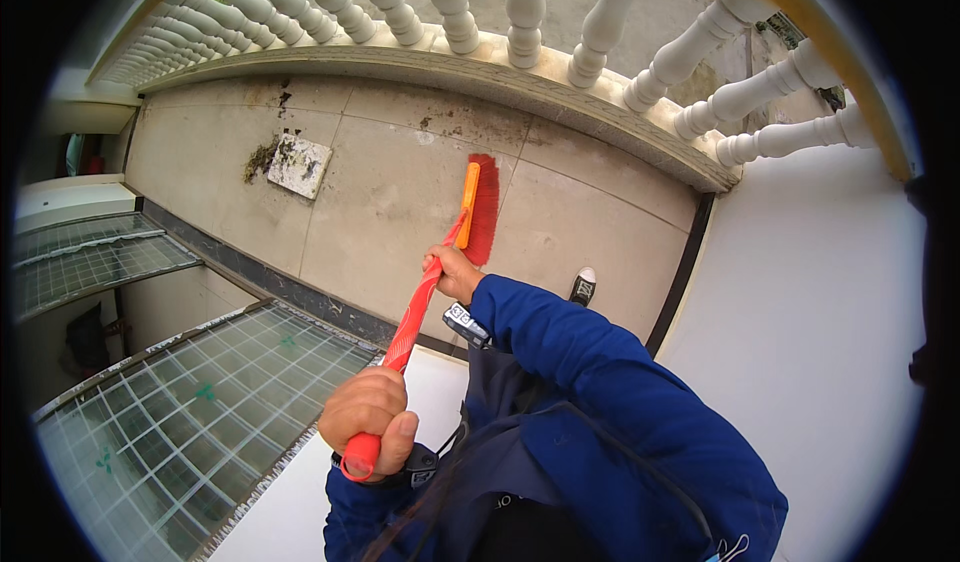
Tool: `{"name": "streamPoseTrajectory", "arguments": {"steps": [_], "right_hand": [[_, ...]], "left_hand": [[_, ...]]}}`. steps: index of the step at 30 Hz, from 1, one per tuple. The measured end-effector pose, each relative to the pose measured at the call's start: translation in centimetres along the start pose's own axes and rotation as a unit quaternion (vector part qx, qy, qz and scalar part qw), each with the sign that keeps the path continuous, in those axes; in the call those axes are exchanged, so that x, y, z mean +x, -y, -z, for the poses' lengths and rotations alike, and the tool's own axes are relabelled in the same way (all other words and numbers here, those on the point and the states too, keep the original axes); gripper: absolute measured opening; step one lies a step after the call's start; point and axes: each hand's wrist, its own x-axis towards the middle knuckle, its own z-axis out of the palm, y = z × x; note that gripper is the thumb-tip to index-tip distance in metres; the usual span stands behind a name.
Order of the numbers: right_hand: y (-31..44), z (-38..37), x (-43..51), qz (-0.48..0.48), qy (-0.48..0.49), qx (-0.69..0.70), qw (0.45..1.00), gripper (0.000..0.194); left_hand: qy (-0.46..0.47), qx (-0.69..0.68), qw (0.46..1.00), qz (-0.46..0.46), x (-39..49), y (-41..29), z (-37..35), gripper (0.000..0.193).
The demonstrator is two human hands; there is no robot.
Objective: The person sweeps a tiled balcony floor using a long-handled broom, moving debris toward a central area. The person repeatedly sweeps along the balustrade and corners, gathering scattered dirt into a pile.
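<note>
My left hand [367, 416] wraps around the top end of a red broom handle [411, 328], just behind its hanging loop. Farther down the same handle, my right hand [454, 271] grips it close to the broom head. The head has an orange block [470, 198] and dark red bristles [486, 213], and lies against the tiled floor [390, 179]. Left of the broom sits a square pale slab [300, 166], stained dark on top. A clump of dark debris [260, 160] borders its left edge, and dirt [457, 123] is scattered near the balustrade base.
A balustrade of white balusters [526, 7] on a stone kerb [525, 74] curves along the far side. A white wall [802, 262] stands at right. Windows with gridded glass [217, 404] line the left; one gap is open. My shoe [583, 286] is on the floor.
</note>
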Motion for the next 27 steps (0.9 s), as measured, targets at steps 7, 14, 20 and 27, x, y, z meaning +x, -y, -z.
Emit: {"name": "streamPoseTrajectory", "arguments": {"steps": [7, 14, 20, 27], "right_hand": [[-3.5, -8.8, 0.3, -0.014, 0.154, -0.003, 0.988, 0.014], [-11.0, -9.0, -8.6, -0.147, 0.176, 0.003, 0.973, 0.016], [-16.6, -3.9, -7.0, -0.222, 0.022, 0.047, 0.974, 0.006], [-14.4, -5.7, 8.0, -0.118, 0.084, -0.001, 0.99, 0.013]], "left_hand": [[0.111, 0.037, 0.988, -0.101, -1.0, -3.1, 4.3, 0.024], [0.112, -0.1, 0.982, -0.116, -3.0, -11.3, 13.7, 0.028], [0.079, -0.193, 0.978, -0.006, -3.5, -6.5, 18.4, 0.026], [0.203, 0.057, 0.973, 0.09, -4.4, -0.5, 14.4, 0.031]]}}
